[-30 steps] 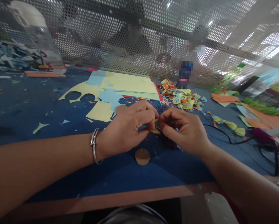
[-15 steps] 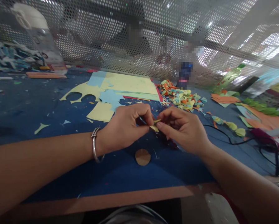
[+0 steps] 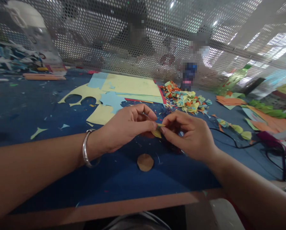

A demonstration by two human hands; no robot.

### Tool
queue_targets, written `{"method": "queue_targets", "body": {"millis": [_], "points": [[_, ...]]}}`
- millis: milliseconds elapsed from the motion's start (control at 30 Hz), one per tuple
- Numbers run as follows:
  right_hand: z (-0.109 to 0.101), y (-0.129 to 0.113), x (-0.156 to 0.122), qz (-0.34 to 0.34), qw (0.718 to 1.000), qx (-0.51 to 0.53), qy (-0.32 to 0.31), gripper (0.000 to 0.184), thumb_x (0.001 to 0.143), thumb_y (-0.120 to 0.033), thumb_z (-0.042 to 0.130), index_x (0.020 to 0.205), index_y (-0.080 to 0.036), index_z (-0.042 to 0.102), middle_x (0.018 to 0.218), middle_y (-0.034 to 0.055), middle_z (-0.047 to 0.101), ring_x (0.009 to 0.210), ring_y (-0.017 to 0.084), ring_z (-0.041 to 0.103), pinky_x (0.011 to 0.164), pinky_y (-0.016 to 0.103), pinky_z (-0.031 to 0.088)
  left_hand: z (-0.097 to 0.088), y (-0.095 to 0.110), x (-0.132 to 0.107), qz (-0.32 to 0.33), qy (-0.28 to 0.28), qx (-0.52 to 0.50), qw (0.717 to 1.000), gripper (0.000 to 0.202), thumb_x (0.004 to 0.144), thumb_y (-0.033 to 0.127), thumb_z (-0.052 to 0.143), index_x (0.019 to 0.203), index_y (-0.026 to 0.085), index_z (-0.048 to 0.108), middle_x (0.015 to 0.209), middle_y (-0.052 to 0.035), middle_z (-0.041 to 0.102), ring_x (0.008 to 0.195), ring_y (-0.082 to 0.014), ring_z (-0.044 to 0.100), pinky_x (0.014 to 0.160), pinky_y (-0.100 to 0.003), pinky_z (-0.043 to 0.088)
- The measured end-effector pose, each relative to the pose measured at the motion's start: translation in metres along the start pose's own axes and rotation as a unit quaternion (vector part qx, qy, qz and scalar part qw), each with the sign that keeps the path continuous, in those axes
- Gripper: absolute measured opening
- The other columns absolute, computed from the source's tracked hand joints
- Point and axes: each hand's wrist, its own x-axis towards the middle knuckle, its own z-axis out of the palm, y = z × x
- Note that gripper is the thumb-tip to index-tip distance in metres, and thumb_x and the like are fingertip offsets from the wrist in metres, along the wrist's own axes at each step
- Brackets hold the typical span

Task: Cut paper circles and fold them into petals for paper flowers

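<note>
Yellow paper piece [image 3: 157, 133] is held up between the two hands, above the middle of a blue table [image 3: 114, 187]; it appears to be folded, though the fingers and some blur hide much of its shape. The left hand [image 3: 124, 127] has its thumb pressed against the paper's left side, with the forefinger arched above and the other fingers curled behind. The right hand [image 3: 189, 134] pinches the opposite end between thumb and forefinger, so both hands are clamped on the same small piece, near each other. A silver bracelet [image 3: 85, 150] circles the left wrist. Below the hands, a brown disc [image 3: 145, 162] lies flat on the table, near its front edge. Beyond the left hand lie a pale yellow sheet [image 3: 85, 90] with two round holes cut through it, a ragged light blue piece [image 3: 113, 99] and larger yellow sheets [image 3: 131, 83]. Past the right hand sits a heap of folded paper bits [image 3: 188, 99] in orange, yellow and blue, and a black cable [image 3: 235, 145] runs off to the right. At the far left, a bottle [image 3: 35, 27] with a white top stands behind two orange sticks [image 3: 44, 77].
</note>
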Motion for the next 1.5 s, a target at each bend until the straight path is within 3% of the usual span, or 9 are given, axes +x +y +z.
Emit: {"method": "queue_targets", "body": {"millis": [467,1100,1500], "points": [[0.0030,0.0000,-0.0001,-0.029,0.999,-0.014,0.006,0.005,0.090,-0.018,0.067,0.086,-0.018,0.065,0.067,-0.0040,0.059,0.053,0.007,0.052,0.051,0.020,0.043,0.0038,0.0042,-0.0031,-0.069,0.026,-0.074,0.994,0.014,0.074,0.006,0.072,0.076,0.013,0.061,0.066,0.0013,0.070,0.064,-0.0091,0.069,0.067,-0.020,0.058],[0.0011,0.0034,-0.0014,-0.010,1.000,0.010,-0.016,0.008,0.094,-0.024,0.065,0.097,-0.018,0.070,0.072,-0.0027,0.064,0.053,0.007,0.053,0.051,0.020,0.044,0.0031,0.0021,-0.0019,-0.020,0.038,-0.027,0.999,0.010,0.077,0.011,0.073,0.079,0.013,0.064,0.066,0.0018,0.073,0.064,-0.0077,0.069,0.066,-0.016,0.056],[0.0003,0.0016,-0.0024,-0.007,1.000,0.002,-0.023,0.010,0.096,-0.026,0.065,0.099,-0.019,0.071,0.076,-0.0018,0.068,0.055,0.007,0.057,0.051,0.019,0.044,-0.0004,-0.0042,-0.0032,0.028,0.048,0.078,0.995,0.009,0.081,0.017,0.074,0.084,0.015,0.066,0.071,0.0002,0.074,0.068,-0.0106,0.070,0.066,-0.019,0.056]]}}
